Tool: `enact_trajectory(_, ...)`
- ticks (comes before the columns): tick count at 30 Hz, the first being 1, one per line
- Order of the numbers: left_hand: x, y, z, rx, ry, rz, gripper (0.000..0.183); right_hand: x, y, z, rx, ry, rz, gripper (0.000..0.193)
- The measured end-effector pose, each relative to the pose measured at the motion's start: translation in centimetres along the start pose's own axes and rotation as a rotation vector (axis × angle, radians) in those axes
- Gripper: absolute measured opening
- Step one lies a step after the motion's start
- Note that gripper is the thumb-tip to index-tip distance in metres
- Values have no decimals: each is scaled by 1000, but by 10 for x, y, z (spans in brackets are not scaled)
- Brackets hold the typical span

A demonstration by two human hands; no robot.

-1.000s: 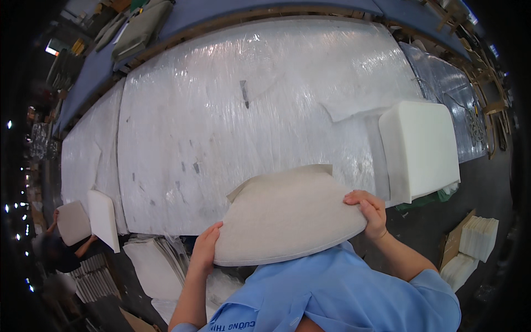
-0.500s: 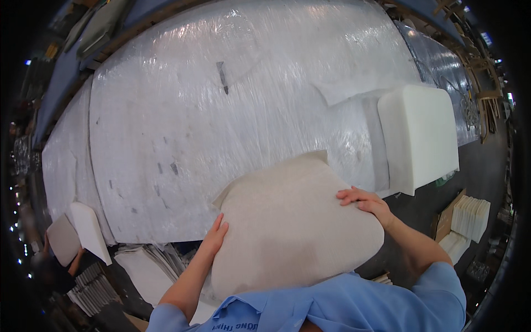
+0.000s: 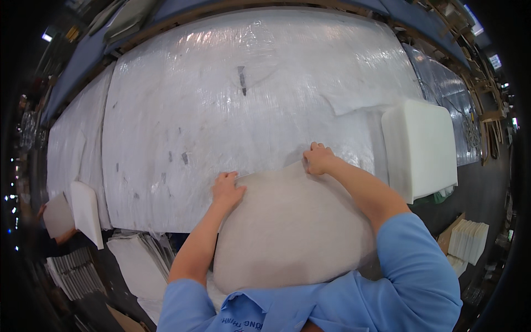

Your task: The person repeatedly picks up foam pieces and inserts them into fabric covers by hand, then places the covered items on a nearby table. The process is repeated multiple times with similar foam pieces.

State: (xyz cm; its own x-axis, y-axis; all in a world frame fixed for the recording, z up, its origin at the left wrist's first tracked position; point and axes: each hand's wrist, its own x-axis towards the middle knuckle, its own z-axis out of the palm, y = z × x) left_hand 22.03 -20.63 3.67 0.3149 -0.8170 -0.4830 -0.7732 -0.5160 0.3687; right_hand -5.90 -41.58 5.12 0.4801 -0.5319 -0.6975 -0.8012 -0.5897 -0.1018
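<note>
A beige fabric-covered seat cushion lies in front of my body, its near edge against my blue shirt and its far side on the plastic-wrapped table. My left hand is closed at the cushion's far left corner, fingers bent over the fabric edge. At the far right corner, my right hand pinches the fabric, with the knuckles up. The undersides of both corners are hidden by my fingers.
A thick white foam pad overhangs the table's right edge. The wide table is covered in clear plastic film. Stacked white sheets stand at lower left, more pads at lower right. At far left, another person's hands hold a beige pad.
Both hands have moved from the cushion's sides to its far corners; my right hand went farther away and left. The fabric's raised far edge now lies flatter.
</note>
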Motion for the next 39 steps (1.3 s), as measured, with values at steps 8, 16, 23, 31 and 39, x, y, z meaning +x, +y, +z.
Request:
enact_trajectory(8, 47, 3, 20, -168, -56, -31, 24, 22, 5, 8, 108, -28, -88, 46)
enact_trajectory(16, 52, 22, 14, -404, -256, 25, 32, 30, -23, 8, 80, -156, -177, 37)
enact_trajectory(23, 62, 26, 33, -266, -69, 117, 23, 16, 3, -7, 211, -154, -140, 33)
enact_trajectory(31, 58, 52, 63, -72, 108, -1, 24, 24, 21, 47, 633, 140, 345, 31)
enact_trajectory(39, 70, 42, 83, -110, 167, 18, 22, 42, 0, 73, 632, 434, 448, 31)
